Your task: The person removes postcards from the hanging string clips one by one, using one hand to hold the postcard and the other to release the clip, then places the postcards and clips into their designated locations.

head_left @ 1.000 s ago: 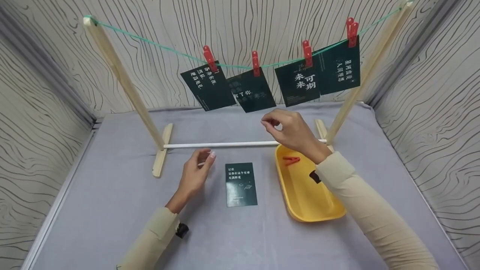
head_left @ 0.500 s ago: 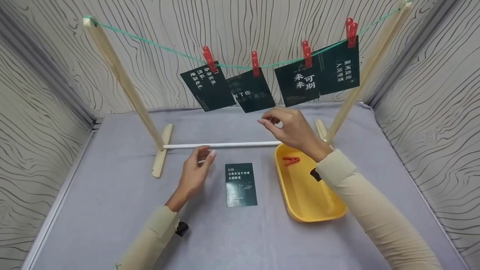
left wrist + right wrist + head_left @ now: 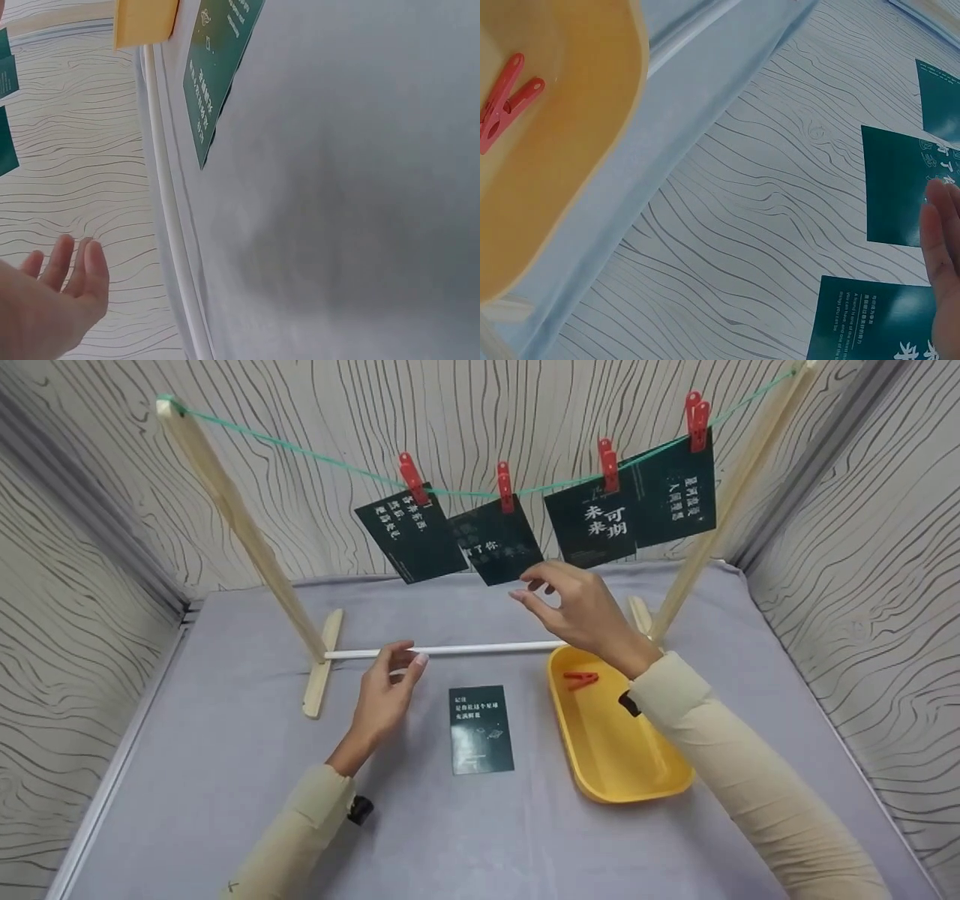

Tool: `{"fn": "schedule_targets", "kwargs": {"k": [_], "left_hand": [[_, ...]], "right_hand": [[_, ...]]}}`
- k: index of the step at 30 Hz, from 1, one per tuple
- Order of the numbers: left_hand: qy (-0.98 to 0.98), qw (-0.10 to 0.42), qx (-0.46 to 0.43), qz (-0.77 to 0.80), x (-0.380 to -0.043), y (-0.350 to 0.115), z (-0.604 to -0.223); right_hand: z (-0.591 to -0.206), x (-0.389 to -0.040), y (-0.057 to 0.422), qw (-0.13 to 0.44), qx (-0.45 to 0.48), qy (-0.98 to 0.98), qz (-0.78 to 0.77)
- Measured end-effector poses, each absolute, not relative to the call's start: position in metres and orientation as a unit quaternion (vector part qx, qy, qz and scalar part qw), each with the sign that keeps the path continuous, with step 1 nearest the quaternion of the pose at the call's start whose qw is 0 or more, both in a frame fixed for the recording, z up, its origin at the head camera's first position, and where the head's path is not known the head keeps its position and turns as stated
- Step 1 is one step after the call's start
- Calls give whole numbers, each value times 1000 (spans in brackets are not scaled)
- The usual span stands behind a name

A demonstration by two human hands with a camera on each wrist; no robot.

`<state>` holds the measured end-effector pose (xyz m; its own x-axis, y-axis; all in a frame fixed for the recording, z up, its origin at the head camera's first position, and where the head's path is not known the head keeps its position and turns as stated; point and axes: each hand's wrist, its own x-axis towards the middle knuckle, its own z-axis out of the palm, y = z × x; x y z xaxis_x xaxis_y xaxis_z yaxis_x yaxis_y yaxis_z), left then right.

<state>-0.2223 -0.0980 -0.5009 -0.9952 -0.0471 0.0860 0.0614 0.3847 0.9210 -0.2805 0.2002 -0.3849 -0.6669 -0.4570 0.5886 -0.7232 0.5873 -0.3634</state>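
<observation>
My left hand (image 3: 384,690) hovers over the table, left of a dark green card (image 3: 481,730) lying flat; its fingers are loosely bent and hold nothing. My right hand (image 3: 581,607) is raised in front of the line, thumb and fingertips apart with nothing between them. Its fingertips are near the lower corner of a hanging card (image 3: 499,540), and I cannot tell whether they touch it. Several green cards hang from a green string (image 3: 315,456) by red clothespins (image 3: 506,487). One loose red clothespin (image 3: 508,101) lies in the yellow tray (image 3: 574,742) under my right forearm.
Wooden posts (image 3: 240,525) hold the string at both sides, standing on wooden feet (image 3: 324,667). A white rod (image 3: 480,649) joins them low across the table. Grey cloth (image 3: 225,750) covers the tabletop, and patterned panels (image 3: 300,405) enclose it.
My right hand has risen slightly, and its thumb and fingers have spread a little apart. My left hand has shifted slightly up and left. The camera view has moved a little.
</observation>
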Motion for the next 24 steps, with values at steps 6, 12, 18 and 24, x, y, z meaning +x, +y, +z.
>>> {"fn": "schedule_targets", "kwargs": {"k": [6, 12, 18, 24], "left_hand": [[-828, 42, -8, -560, -225, -97, -496], [-822, 39, -17, -568, -229, -97, -494], [-822, 43, -12, -568, -230, -98, -493], [-824, 58, -31, -563, -233, -98, -491]], "right_hand": [[-377, -283, 198, 230, 352, -857, 298], [-370, -285, 198, 234, 363, -852, 295], [-366, -287, 198, 233, 370, -850, 295], [-365, -289, 197, 237, 384, -844, 290]]}}
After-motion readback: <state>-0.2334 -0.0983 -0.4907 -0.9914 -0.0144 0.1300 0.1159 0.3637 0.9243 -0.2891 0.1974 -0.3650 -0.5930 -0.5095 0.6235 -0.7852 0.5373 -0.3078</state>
